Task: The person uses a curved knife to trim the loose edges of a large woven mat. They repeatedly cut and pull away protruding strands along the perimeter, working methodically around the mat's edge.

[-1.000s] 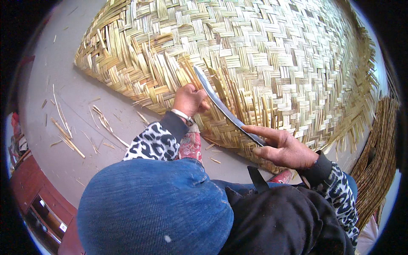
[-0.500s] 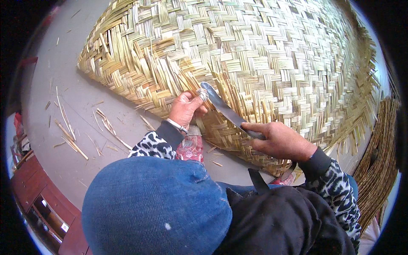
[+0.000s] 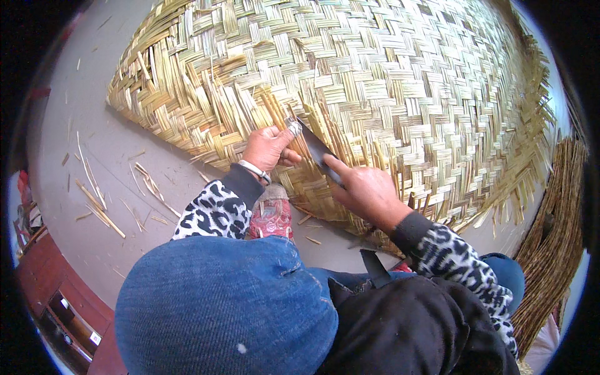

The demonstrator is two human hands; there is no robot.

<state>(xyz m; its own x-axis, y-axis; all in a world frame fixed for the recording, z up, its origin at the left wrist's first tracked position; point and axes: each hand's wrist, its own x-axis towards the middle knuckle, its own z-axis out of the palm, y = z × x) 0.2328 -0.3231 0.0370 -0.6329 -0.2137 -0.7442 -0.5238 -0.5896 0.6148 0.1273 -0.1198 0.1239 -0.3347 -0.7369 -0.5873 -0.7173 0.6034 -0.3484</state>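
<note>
Your right hand (image 3: 367,189) gripped the knife (image 3: 317,147), blade slanting forward-left; I couldn't tell whether your left hand (image 3: 266,150) held strips (image 3: 274,109).

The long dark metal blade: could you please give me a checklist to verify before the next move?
1. Long dark metal blade gripped by the right hand: ok.
2. Left hand well away from the blade: not ok, close beside its tip.
3. Blade edge sharp: cannot tell.
4. Pale yellow woven mat without strips sticking up: not ok, several do.
5. Grey floor without straw-coloured scraps: not ok.
</note>
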